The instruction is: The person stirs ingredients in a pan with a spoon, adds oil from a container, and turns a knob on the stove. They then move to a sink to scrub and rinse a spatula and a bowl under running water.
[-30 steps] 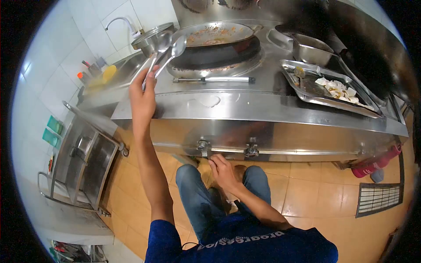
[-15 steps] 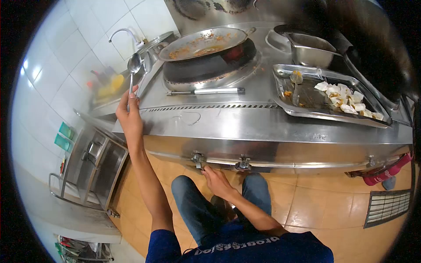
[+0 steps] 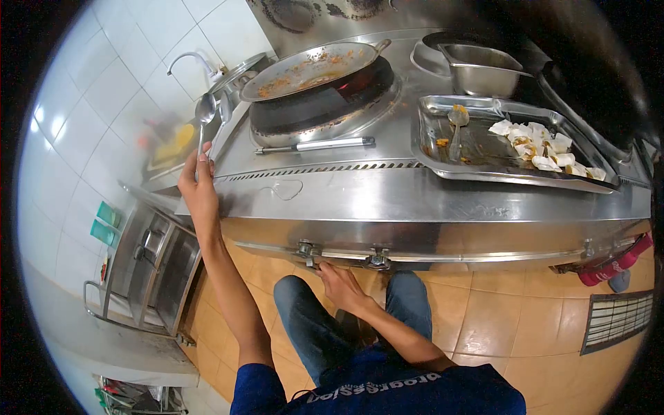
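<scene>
My left hand [image 3: 198, 180] is closed on the handles of metal spoons [image 3: 205, 109], held bowl-up left of the stove. Below the stove's front edge, my right hand [image 3: 339, 285] has its fingers at the left control knob [image 3: 306, 250]; a second knob [image 3: 377, 260] is just to its right. A large wok [image 3: 311, 71] with orange food residue rests tilted on the black burner ring [image 3: 311, 111]. In front of it lies a silver and white lighter-like stick [image 3: 316, 145]. The metal tray [image 3: 515, 176] holds crumpled white wrappers [image 3: 536, 144] and a dirty spoon [image 3: 457, 131].
A deep metal container [image 3: 484, 75] stands behind the tray. At the left are a curved faucet [image 3: 190, 57], blurry yellow items [image 3: 176, 142], green cups [image 3: 105, 223] and a metal rack [image 3: 149, 277]. A floor grate [image 3: 618, 321] lies at the lower right.
The camera view has shifted slightly, moving the stove and tray a little left and up in the picture. Both hands keep nearly the same pose and hold.
</scene>
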`<state>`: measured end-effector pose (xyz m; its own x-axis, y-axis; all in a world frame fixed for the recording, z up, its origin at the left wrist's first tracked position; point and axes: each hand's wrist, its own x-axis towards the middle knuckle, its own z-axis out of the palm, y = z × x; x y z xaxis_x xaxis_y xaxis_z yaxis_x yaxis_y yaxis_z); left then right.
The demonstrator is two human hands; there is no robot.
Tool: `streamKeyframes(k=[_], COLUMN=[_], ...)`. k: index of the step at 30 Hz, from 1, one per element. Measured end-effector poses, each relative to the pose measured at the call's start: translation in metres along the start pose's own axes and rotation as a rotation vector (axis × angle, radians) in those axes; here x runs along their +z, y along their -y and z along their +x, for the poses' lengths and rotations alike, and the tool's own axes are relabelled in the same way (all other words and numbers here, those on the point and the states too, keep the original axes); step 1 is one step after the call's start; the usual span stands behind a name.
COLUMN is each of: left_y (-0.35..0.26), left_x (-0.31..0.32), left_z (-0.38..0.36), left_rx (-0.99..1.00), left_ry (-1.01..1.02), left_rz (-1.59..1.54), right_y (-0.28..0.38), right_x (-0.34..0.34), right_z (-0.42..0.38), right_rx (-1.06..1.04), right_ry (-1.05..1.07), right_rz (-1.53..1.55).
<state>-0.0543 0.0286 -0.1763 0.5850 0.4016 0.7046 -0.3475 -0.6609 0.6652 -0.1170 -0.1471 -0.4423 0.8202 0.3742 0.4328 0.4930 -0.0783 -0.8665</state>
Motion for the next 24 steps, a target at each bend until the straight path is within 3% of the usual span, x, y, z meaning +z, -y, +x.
streamKeyframes(k=[6,10,12,24], left_y=[-0.002,-0.005,-0.005,0.010], left_x=[0.002,0.002,0.001,-0.001], left_z=[-0.002,-0.003,-0.003,0.002], left_rx=[-0.024,-0.021,-0.008,0.047], left_ry=[0.006,0.008,0.010,0.018], left_rz=[-0.027,0.011,0.016,0.028], right_y=[-0.004,-0.013,-0.019,-0.023], right_x=[0.007,0.017,0.026,0.042], right_z=[-0.002,-0.004,-0.003,-0.001], right_rx=[-0.051,0.025,-0.091,-0.049], right_ry=[-0.099,-0.049,-0.167,-0.181], right_rz=[0.095,0.100,0.196,0.207])
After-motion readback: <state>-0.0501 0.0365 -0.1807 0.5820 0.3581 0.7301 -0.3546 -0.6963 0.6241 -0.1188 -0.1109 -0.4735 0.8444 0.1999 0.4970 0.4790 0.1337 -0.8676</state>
